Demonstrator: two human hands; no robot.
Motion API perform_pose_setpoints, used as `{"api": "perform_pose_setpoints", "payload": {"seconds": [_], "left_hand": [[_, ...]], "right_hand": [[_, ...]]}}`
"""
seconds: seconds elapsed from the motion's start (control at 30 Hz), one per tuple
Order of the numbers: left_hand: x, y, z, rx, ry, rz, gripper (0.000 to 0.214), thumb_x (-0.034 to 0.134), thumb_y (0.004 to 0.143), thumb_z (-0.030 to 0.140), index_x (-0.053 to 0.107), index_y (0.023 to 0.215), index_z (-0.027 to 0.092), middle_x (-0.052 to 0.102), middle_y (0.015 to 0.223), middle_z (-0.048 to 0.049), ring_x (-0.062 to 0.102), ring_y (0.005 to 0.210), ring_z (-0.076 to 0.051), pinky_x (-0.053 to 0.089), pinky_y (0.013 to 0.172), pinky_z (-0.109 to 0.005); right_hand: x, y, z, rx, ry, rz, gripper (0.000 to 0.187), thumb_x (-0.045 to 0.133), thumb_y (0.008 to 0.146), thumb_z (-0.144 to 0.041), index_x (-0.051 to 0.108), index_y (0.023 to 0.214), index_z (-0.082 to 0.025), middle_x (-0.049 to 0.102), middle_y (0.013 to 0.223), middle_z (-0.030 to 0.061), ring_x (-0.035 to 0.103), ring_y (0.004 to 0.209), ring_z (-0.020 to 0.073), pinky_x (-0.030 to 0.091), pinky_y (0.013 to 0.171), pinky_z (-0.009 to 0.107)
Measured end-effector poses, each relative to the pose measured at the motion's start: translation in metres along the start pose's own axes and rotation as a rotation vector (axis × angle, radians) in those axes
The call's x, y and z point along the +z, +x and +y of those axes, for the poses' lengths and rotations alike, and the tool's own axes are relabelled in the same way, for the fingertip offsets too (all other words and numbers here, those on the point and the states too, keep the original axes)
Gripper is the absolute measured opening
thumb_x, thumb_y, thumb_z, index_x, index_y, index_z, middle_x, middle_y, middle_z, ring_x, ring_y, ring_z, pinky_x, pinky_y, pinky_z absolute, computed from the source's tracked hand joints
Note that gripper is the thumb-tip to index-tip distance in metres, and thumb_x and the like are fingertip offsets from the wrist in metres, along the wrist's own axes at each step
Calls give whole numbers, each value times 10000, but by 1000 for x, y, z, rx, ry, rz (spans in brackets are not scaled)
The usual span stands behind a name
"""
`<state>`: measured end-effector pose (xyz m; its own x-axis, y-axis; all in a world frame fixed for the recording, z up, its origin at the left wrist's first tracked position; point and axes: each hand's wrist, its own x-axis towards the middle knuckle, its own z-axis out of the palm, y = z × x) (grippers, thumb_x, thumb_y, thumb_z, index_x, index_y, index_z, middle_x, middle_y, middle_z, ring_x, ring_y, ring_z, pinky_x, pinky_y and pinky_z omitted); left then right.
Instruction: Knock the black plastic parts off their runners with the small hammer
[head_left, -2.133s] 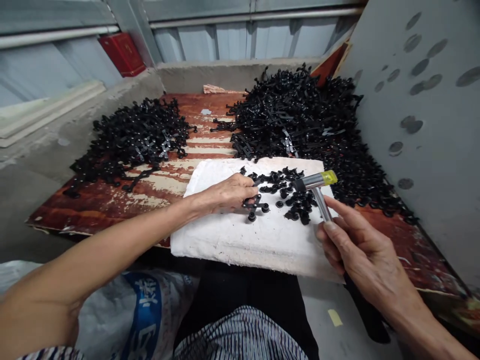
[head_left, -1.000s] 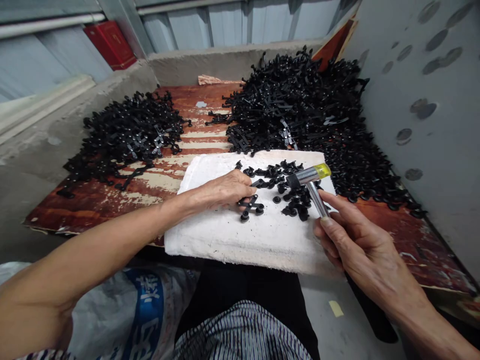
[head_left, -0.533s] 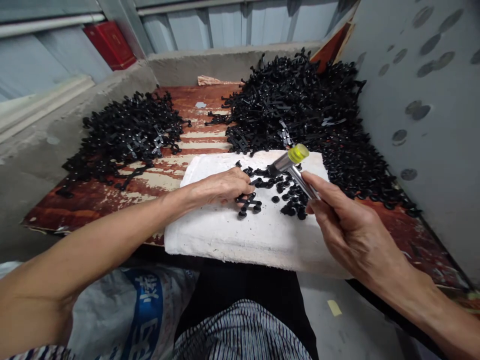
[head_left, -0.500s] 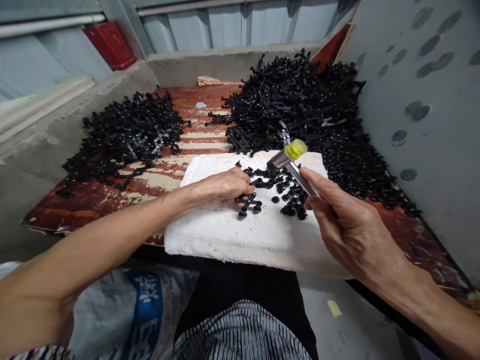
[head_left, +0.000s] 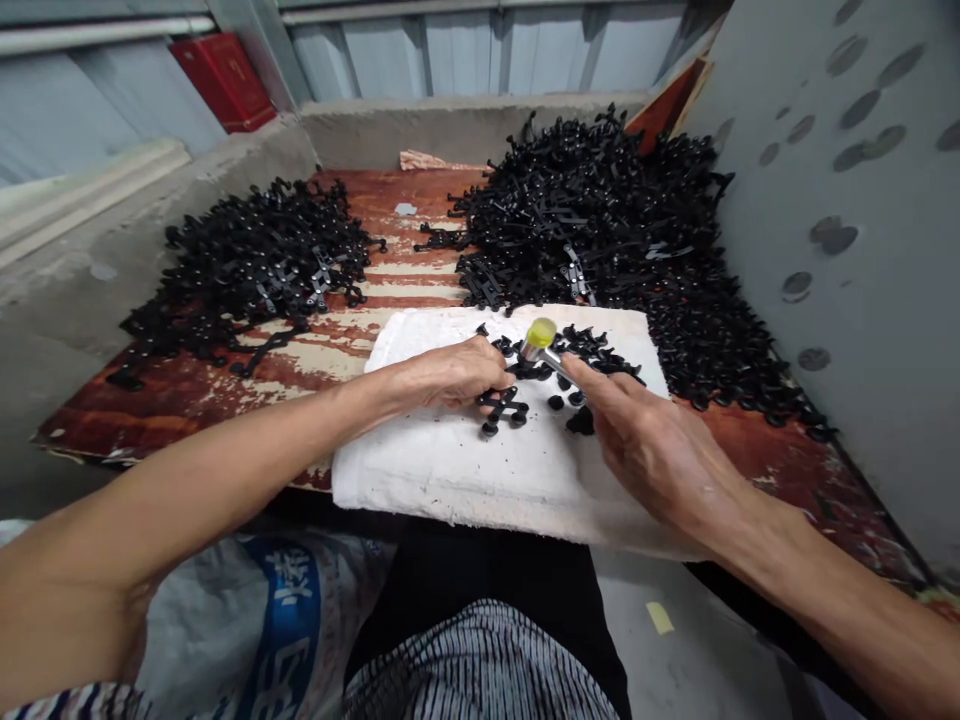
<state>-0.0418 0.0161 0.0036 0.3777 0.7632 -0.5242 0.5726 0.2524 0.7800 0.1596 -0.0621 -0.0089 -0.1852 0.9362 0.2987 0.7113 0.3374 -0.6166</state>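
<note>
My left hand [head_left: 474, 372] is closed on a black jointed linkage [head_left: 506, 408] with round feet, held just over a folded white cloth [head_left: 420, 465]. In my right hand [head_left: 645, 430] is a small mallet [head_left: 541, 340] with a yellow face and a metal head and handle. The mallet head hovers close to the left hand's fingertips; whether it touches a part there I cannot tell. Several loose black round caps [head_left: 556, 402] lie on the cloth between the hands, some hidden behind the mallet and right hand.
A large heap of black linkages [head_left: 585, 200] fills the back right of the worn red-brown board [head_left: 405, 270]. Another heap [head_left: 255, 245] lies at the left. A grey spotted panel [head_left: 825, 300] stands at the right, and a red box [head_left: 223, 82] at the back left.
My right hand has swung the mallet down and to the left, closer to my left hand. The left hand keeps its hold on the linkage, almost unmoved.
</note>
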Motion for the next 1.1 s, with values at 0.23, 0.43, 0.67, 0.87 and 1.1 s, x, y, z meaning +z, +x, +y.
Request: {"api": "perform_pose_setpoints", "payload": {"seconds": [0.23,0.43,0.67,0.87,1.1], "left_hand": [[2,-2,3,-18,-47,2,373,542,852,120,406,509,169,427,419,37,355,335,-36,242,353,-175],[2,-7,0,118,76,-72,315,561,838,205,453,545,170,498,491,14,397,403,-59,285,408,-192],[13,-32,2,474,389,-73,243,541,851,322,525,658,175,472,571,40,390,509,-84,263,473,-221],[14,-55,-13,355,431,282,362,427,927,498,519,763,189,527,675,11,464,621,-125,309,563,-250],[42,-43,-6,342,147,29,292,417,937,287,448,667,180,519,616,22,469,538,-79,327,496,-207]], "right_hand": [[6,-2,8,-98,-176,-1,517,415,867,-182,586,1355,-207,674,877,114,636,724,251,542,699,439],[-2,12,-1,25,94,-16,385,474,898,-302,616,1240,-196,683,877,62,591,685,186,510,657,352],[4,7,-10,470,777,-299,321,700,731,-464,573,872,-205,392,535,-100,308,392,68,280,315,198],[9,-17,-12,554,940,48,382,778,682,-453,562,891,-218,429,560,-100,349,423,67,302,309,171],[18,-34,-25,557,920,-98,363,694,779,-508,566,944,-211,447,515,-92,349,388,71,320,318,187]]}}
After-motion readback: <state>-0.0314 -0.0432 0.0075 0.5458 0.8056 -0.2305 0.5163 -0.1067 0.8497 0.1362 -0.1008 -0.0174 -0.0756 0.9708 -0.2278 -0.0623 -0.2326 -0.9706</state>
